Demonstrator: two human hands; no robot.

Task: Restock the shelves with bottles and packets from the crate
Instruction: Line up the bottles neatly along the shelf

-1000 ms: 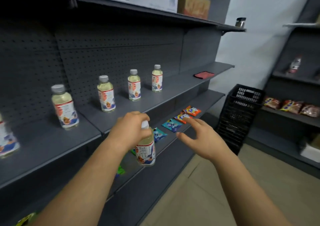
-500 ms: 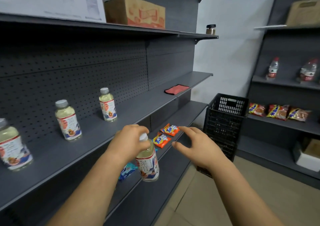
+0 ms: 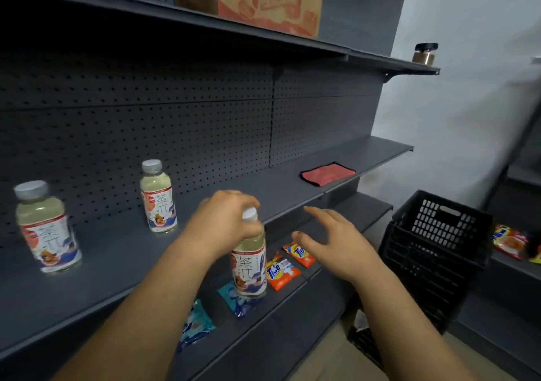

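Observation:
My left hand [image 3: 225, 219] grips a pale tea bottle [image 3: 249, 266] by its neck and cap, holding it upright in front of the grey middle shelf [image 3: 123, 252]. Two matching bottles stand on that shelf, one [image 3: 158, 196] near the pegboard and one [image 3: 46, 228] at the far left. My right hand [image 3: 336, 243] hovers open beside the held bottle, fingers spread, holding nothing. The black crate [image 3: 439, 252] stands on the floor at the right, its contents hidden.
Orange packets [image 3: 281, 269] and teal packets [image 3: 196, 325] lie on the lower shelf. A red cloth [image 3: 328, 173] rests further along the middle shelf. A cardboard box [image 3: 254, 3] and a small jar [image 3: 424, 54] sit on the top shelf. Packets [image 3: 509, 240] lie on the right-hand shelving.
The view has moved right along the shelf towards the crate; fewer shelved bottles are in sight. My left hand still holds the bottle, now higher, nearer the middle shelf's edge.

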